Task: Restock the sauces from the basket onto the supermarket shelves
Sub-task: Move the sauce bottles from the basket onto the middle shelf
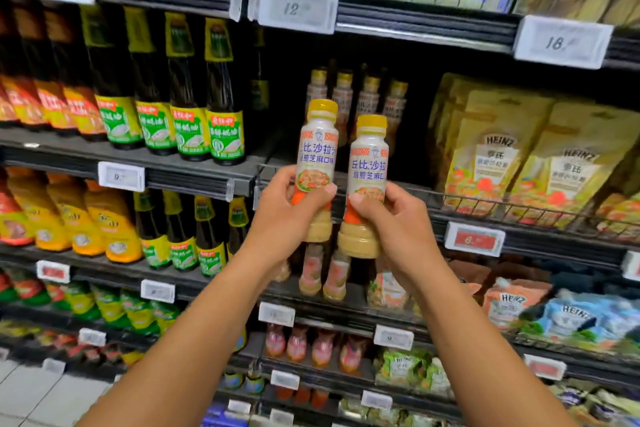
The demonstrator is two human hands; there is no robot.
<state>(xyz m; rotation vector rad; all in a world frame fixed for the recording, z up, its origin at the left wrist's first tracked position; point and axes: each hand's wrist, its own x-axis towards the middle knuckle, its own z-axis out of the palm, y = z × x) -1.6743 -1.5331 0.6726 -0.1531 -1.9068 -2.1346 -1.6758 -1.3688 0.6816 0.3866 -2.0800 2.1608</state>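
I hold two small sauce bottles with yellow caps and white labels upright, side by side, in front of the shelves. My left hand [287,215] grips the lower half of the left bottle [317,156]. My right hand [391,222] grips the lower half of the right bottle [369,170]. Behind them, on the dark shelf [277,159], several matching yellow-capped bottles [367,100] stand in a row at the back. No basket is in view.
Tall dark bottles with green labels [190,128] fill the shelf to the left. Yellow Heinz pouches [502,156] sit behind a wire rail [519,211] to the right. More sauce bottles [325,274] stand on the shelf below. Price tags [298,7] line the shelf edges.
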